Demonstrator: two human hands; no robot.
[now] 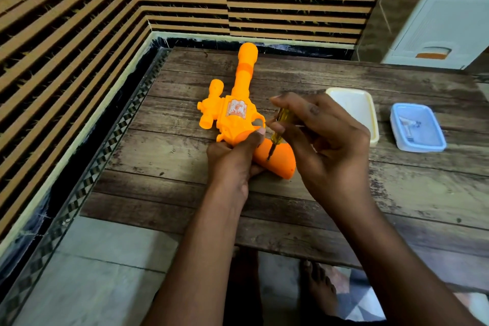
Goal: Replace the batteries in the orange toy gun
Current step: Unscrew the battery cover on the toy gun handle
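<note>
Toy gun [232, 111] mid-bench, left hand [235, 156] gripping its body. Right hand [315, 137] pinches screwdriver [277, 130], tip in grip screw (looks tilted). Risk: driver cams out, strips head or drops screw.

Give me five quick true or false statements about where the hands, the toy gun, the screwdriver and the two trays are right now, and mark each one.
1. The left hand holds the orange plastic toy gun near its grip. True.
2. The right hand pinches a red-handled hammer. False: it pinches a yellow-handled screwdriver.
3. The screwdriver's tip sits at a hole in the gun's grip. True.
4. The shallow blue plastic tray is bare. False: small pale items lie in it, too small to identify.
5. The cream plastic tray lies left of the gun. False: it lies to the gun's right, on the wooden table.
</note>
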